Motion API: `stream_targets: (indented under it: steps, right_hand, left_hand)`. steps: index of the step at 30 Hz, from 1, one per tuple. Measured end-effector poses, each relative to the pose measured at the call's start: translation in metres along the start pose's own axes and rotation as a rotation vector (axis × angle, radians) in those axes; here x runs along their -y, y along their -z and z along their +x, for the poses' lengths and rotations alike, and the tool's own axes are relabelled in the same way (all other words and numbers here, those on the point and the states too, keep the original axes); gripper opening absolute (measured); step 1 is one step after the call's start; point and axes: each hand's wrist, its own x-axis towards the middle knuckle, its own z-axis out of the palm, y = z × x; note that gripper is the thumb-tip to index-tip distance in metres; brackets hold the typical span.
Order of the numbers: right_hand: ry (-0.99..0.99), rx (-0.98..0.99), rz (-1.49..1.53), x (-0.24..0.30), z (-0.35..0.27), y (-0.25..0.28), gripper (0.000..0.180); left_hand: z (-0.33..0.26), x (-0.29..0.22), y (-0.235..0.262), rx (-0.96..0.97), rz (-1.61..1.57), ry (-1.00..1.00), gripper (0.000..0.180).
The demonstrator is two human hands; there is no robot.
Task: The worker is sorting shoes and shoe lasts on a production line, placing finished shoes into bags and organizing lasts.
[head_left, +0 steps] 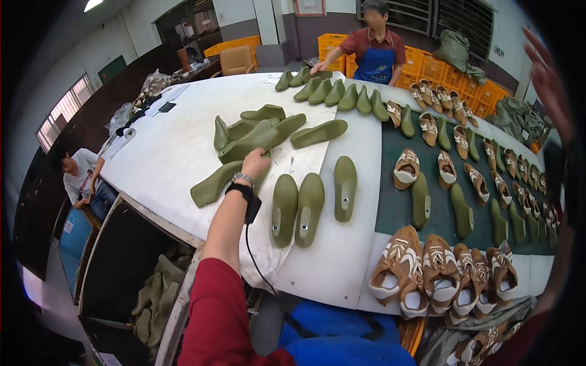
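Observation:
My left hand (256, 163), with a watch and a black band at the wrist, is closed on a green shoe last (262, 177), mostly hidden behind the hand. Around it lies a loose pile of green shoe lasts (249, 141), with another last (213, 185) to its left. A pair of lasts (310, 207) and a single last (345, 188) lie side by side just right of my forearm. My right hand (548, 82) is raised at the far right edge, dim and partly cut off, its fingers stretched out and nothing visible in them.
Brown-and-white sneakers (441, 268) line the near right edge. Rows of sneakers and lasts cover a dark green mat (397, 207). A bin of lasts (160, 293) stands lower left. Across the table, a person in a blue apron (373, 64) reaches toward lasts; another person (82, 177) sits left.

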Motion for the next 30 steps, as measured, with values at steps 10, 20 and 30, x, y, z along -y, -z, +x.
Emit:
stream_targets:
  steps: [10,20,30]
  right_hand:
    - [-0.245,1.12,-1.449,-0.415,-0.065,-0.078,0.059]
    - [-0.553,0.932,-1.489,-0.493,-0.086,-0.079,0.056]
    - [-0.503,0.904,-1.546,-0.485,-0.077,-0.048,0.059]
  left_hand:
    - [0.002,0.107,0.002,0.308,0.178,0.076,0.068]
    - [-0.044,0.054,-0.028,0.337,-0.273,0.218,0.066]
    - [-0.054,0.005,-0.048,0.505,-0.342,0.174,0.068]
